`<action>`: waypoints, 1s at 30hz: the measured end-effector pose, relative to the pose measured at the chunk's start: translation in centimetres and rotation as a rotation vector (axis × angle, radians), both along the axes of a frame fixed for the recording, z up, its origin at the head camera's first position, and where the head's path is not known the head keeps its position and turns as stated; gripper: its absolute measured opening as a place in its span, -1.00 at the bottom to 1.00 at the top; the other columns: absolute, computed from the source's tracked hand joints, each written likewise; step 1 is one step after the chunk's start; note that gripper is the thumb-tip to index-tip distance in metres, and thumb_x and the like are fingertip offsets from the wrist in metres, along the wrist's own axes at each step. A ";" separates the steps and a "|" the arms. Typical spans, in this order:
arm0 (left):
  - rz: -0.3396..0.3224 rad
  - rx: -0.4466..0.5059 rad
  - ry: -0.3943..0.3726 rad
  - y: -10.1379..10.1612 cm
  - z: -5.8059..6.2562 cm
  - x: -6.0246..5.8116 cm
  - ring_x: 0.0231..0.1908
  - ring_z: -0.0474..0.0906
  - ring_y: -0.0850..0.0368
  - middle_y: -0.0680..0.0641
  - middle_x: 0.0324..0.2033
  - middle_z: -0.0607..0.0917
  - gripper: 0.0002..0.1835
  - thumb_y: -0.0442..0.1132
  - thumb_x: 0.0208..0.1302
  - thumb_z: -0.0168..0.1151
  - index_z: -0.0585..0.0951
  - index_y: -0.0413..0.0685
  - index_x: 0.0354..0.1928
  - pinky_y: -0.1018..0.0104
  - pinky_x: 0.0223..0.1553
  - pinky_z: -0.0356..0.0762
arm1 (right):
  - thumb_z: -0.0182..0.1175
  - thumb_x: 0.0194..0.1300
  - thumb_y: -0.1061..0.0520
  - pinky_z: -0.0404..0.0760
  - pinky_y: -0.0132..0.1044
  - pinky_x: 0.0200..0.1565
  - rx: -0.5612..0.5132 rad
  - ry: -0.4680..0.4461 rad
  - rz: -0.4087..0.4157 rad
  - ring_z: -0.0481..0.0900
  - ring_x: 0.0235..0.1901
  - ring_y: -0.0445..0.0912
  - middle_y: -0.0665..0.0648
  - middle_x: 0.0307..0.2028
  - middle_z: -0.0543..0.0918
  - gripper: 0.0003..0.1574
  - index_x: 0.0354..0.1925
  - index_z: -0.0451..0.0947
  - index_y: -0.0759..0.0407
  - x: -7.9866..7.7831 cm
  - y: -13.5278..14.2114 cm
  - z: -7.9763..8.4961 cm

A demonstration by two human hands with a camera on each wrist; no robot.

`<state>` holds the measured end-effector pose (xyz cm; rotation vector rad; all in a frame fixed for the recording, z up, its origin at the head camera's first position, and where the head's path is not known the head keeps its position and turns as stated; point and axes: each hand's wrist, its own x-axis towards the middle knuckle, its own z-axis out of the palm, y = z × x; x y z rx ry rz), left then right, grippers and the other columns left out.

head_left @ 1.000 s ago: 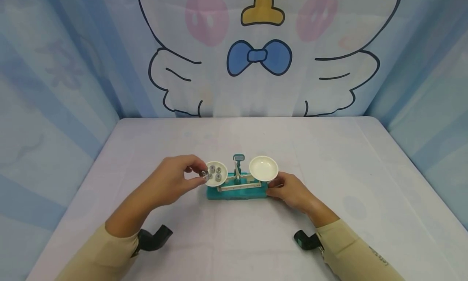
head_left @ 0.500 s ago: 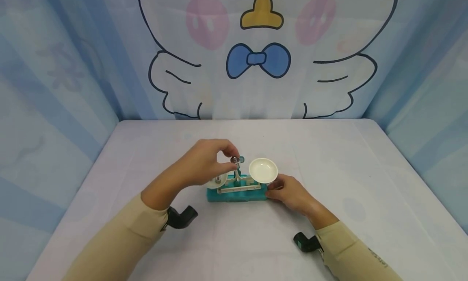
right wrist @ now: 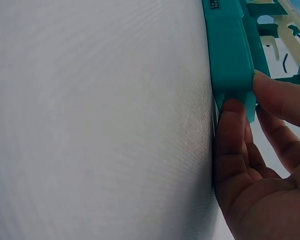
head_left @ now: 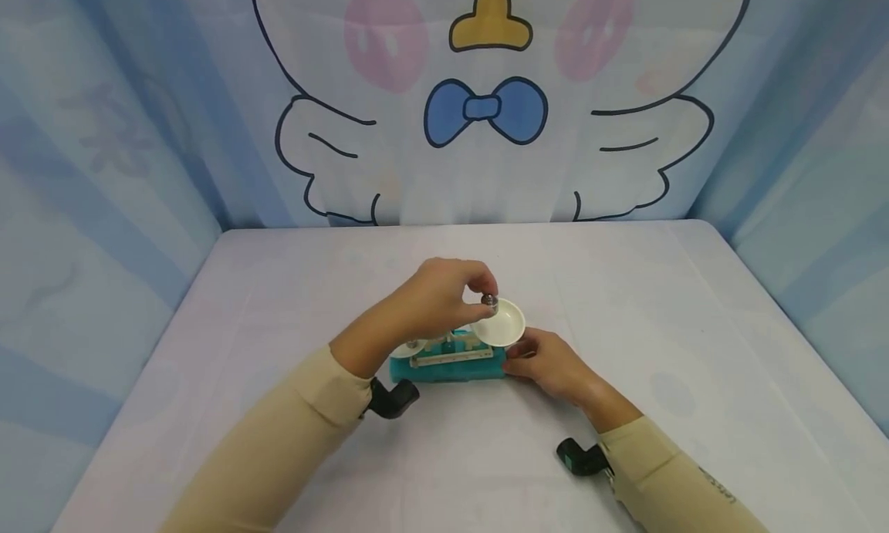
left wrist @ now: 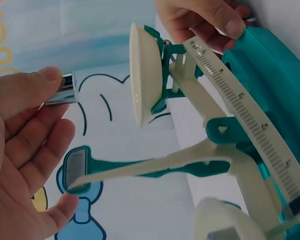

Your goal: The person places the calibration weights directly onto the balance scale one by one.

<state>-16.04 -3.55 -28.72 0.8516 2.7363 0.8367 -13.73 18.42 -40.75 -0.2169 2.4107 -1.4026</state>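
Observation:
A small teal balance scale (head_left: 447, 371) with cream pans stands on the table. My left hand (head_left: 444, 298) pinches a shiny metal weight (left wrist: 65, 90) between thumb and index finger. In the head view it is held over the near left part of the right pan (head_left: 505, 331); the left wrist view shows a gap between weight and pan (left wrist: 142, 75). Part of the left pan (head_left: 408, 350), largely covered by my left hand, shows metal in it. My right hand (head_left: 552, 363) holds the right end of the base (right wrist: 232, 55), thumb on top and fingertips against the end.
The scale's pointer (left wrist: 135, 172) and upright with a small window rise close to my left fingers. A graduated beam (left wrist: 245, 110) runs along its front. White cloth covers the table (head_left: 625, 301). A printed curtain (head_left: 486, 178) stands behind, with more curtain at both sides.
My left hand has carried the weight from above the left pan, past the upright, rightward to the right pan. My right hand has stayed at the base.

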 end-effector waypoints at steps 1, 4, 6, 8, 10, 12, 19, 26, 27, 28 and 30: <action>-0.004 -0.020 0.012 0.2 0.0 -0.1 0.03 0.56 0.16 0.10 -0.11 0.70 -0.83 -0.14 0.31 0.38 0.65 0.10 -0.10 0.21 0.11 0.52 | 0.32 0.26 0.25 0.65 -0.16 -0.09 -0.001 0.003 0.002 0.59 -0.13 0.02 0.21 -0.11 0.63 -0.48 0.15 0.49 0.40 0.0 0.0 0.0; -0.022 -0.077 0.046 0.8 -0.2 -0.2 0.04 0.58 0.16 0.12 -0.10 0.73 -0.82 -0.09 0.32 0.37 0.66 0.11 -0.08 0.14 0.20 0.43 | 0.32 0.25 0.26 0.65 -0.17 -0.09 -0.009 0.009 0.007 0.59 -0.13 0.02 0.22 -0.11 0.63 -0.48 0.15 0.49 0.41 0.0 0.0 0.0; -0.037 -0.108 0.065 1.1 -0.2 -0.3 0.04 0.60 0.16 0.12 -0.09 0.74 -0.80 -0.07 0.33 0.36 0.66 0.10 -0.07 0.07 0.25 0.34 | 0.32 0.25 0.27 0.65 -0.17 -0.10 -0.013 0.010 0.008 0.59 -0.13 0.02 0.23 -0.11 0.63 -0.48 0.14 0.49 0.42 0.0 0.0 0.0; -0.048 -0.137 0.078 1.3 -0.3 -0.4 0.03 0.61 0.16 0.11 -0.09 0.75 -0.79 -0.05 0.34 0.35 0.66 0.10 -0.06 0.00 0.28 0.26 | 0.31 0.25 0.27 0.65 -0.17 -0.10 -0.018 0.006 0.010 0.58 -0.14 0.02 0.23 -0.11 0.63 -0.49 0.14 0.48 0.43 0.0 0.0 0.1; -0.056 -0.159 0.086 1.5 -0.3 -0.4 0.01 0.61 0.17 0.11 -0.10 0.75 -0.79 -0.04 0.34 0.34 0.66 0.10 -0.06 -0.04 0.28 0.23 | 0.31 0.26 0.27 0.65 -0.17 -0.10 -0.018 0.001 0.009 0.58 -0.14 0.02 0.23 -0.12 0.62 -0.49 0.14 0.48 0.43 0.1 0.0 0.1; -0.058 -0.176 0.093 1.6 -0.4 -0.5 -0.02 0.61 0.18 0.12 -0.11 0.75 -0.79 -0.03 0.34 0.34 0.66 0.11 -0.07 -0.03 0.25 0.25 | 0.30 0.27 0.27 0.65 -0.17 -0.10 -0.017 -0.001 0.009 0.58 -0.14 0.02 0.23 -0.12 0.62 -0.50 0.15 0.48 0.43 0.1 0.0 0.2; -0.056 -0.229 0.086 2.1 -0.7 -0.6 -0.08 0.58 0.20 0.15 -0.17 0.73 -0.79 -0.02 0.34 0.34 0.65 0.12 -0.07 0.01 0.20 0.26 | 0.30 0.27 0.27 0.65 -0.17 -0.10 -0.005 -0.003 0.003 0.58 -0.14 0.01 0.22 -0.12 0.63 -0.50 0.14 0.48 0.42 0.1 0.0 0.2; -0.074 -0.259 0.095 2.5 -1.0 -0.8 -0.08 0.58 0.20 0.15 -0.16 0.73 -0.77 -0.02 0.34 0.34 0.66 0.11 -0.04 -0.03 0.25 0.23 | 0.30 0.27 0.28 0.65 -0.18 -0.11 -0.006 -0.008 -0.006 0.58 -0.14 0.00 0.22 -0.11 0.62 -0.47 0.17 0.46 0.43 0.2 0.0 0.1; -0.078 -0.263 0.100 2.5 -1.0 -0.9 -0.09 0.59 0.20 0.15 -0.16 0.74 -0.76 -0.02 0.34 0.34 0.66 0.10 -0.04 -0.04 0.25 0.22 | 0.30 0.27 0.28 0.65 -0.18 -0.11 -0.008 -0.008 -0.007 0.58 -0.14 0.00 0.22 -0.11 0.63 -0.47 0.18 0.46 0.43 0.2 0.0 0.1; -0.081 -0.268 0.104 2.6 -1.1 -0.9 -0.09 0.59 0.20 0.15 -0.16 0.74 -0.77 -0.02 0.34 0.34 0.66 0.10 -0.04 -0.05 0.26 0.22 | 0.30 0.28 0.28 0.65 -0.18 -0.11 -0.008 -0.007 -0.006 0.58 -0.14 0.00 0.22 -0.11 0.63 -0.47 0.18 0.46 0.43 0.2 0.0 0.1; -0.084 -0.280 0.110 2.7 -1.0 -0.9 -0.10 0.59 0.20 0.15 -0.16 0.74 -0.77 -0.02 0.34 0.34 0.67 0.10 -0.04 -0.06 0.27 0.21 | 0.30 0.28 0.28 0.65 -0.18 -0.11 -0.011 -0.005 -0.004 0.58 -0.14 0.00 0.22 -0.11 0.63 -0.47 0.17 0.46 0.44 0.2 0.1 0.1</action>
